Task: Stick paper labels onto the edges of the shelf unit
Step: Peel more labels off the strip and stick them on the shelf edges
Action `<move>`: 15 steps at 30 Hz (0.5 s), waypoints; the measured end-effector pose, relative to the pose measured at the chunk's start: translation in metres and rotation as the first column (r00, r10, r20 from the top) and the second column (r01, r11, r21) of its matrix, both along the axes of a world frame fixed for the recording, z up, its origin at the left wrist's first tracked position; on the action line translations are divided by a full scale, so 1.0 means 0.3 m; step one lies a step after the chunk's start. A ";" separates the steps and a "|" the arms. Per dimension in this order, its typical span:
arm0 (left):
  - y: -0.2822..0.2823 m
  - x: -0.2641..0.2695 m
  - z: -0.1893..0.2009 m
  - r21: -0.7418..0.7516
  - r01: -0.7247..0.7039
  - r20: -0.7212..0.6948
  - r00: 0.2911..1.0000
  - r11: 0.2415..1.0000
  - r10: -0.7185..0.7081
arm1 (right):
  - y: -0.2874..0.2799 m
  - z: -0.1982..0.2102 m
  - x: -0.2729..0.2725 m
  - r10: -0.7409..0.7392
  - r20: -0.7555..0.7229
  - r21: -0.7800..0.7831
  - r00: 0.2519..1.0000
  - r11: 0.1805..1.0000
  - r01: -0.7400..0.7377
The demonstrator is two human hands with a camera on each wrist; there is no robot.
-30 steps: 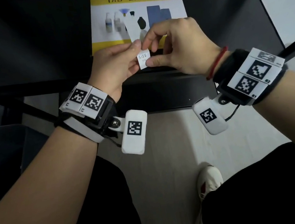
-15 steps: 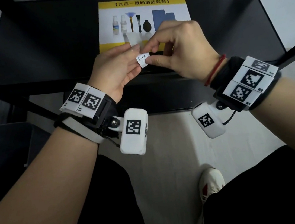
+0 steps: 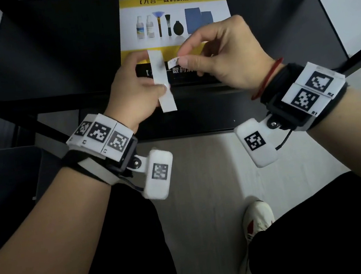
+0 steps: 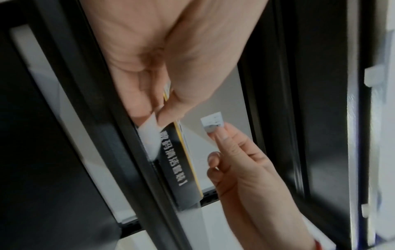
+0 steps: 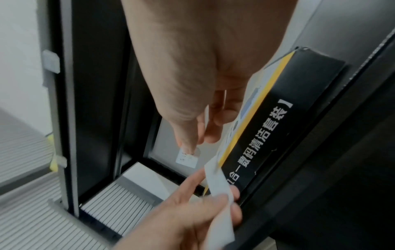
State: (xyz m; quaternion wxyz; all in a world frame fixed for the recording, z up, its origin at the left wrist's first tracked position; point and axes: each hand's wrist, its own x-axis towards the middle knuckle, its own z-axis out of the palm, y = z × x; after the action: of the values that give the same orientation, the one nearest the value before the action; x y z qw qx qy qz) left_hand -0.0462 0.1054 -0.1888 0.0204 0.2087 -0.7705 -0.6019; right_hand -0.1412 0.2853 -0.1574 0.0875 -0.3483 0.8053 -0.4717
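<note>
My right hand pinches a small white paper label with handwriting between thumb and forefinger; the same label shows in both wrist views. My left hand pinches a long white backing strip, which stands nearly upright; the strip also shows in the right wrist view and a blurred part of it in the left wrist view. Label and strip are apart. Both hands hover over the front edge of the black shelf unit.
A yellow-and-white box picturing cleaning tools lies on the shelf behind the hands, its black side facing the front edge. Black uprights frame the shelf at right and left. Pale floor and a white shoe lie below.
The label has come off the backing strip. My right hand drew it up and to the right, while my left hand swung the strip upright and slightly left.
</note>
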 end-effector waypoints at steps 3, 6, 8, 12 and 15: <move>0.003 0.019 -0.027 -0.167 0.112 0.075 0.992 0.980 -0.100 | 0.011 -0.033 -0.011 -0.047 0.075 0.021 0.996 0.999 0.045; 0.018 0.027 -0.053 -0.178 0.126 0.230 0.970 0.976 -0.083 | 0.019 -0.084 -0.017 -0.097 0.156 0.071 0.983 0.994 0.087; 0.032 0.030 -0.067 -0.145 0.109 0.284 0.957 0.983 -0.064 | 0.022 -0.112 -0.013 -0.120 0.181 0.111 0.976 0.989 0.101; 0.063 0.023 -0.105 -0.081 0.048 0.258 0.966 0.996 -0.025 | 0.026 -0.165 0.008 -0.138 0.202 0.181 0.970 0.978 0.101; 0.080 0.023 -0.155 -0.105 -0.033 0.093 0.995 0.994 0.043 | 0.026 -0.200 0.027 -0.150 0.188 0.225 0.971 0.969 0.107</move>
State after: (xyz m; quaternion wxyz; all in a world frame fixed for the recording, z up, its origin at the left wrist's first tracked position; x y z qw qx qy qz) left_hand -0.0393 0.1295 -0.2353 0.0058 0.2504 -0.7965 -0.5503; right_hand -0.1331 0.2931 -0.2175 0.1752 -0.2338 0.8590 -0.4205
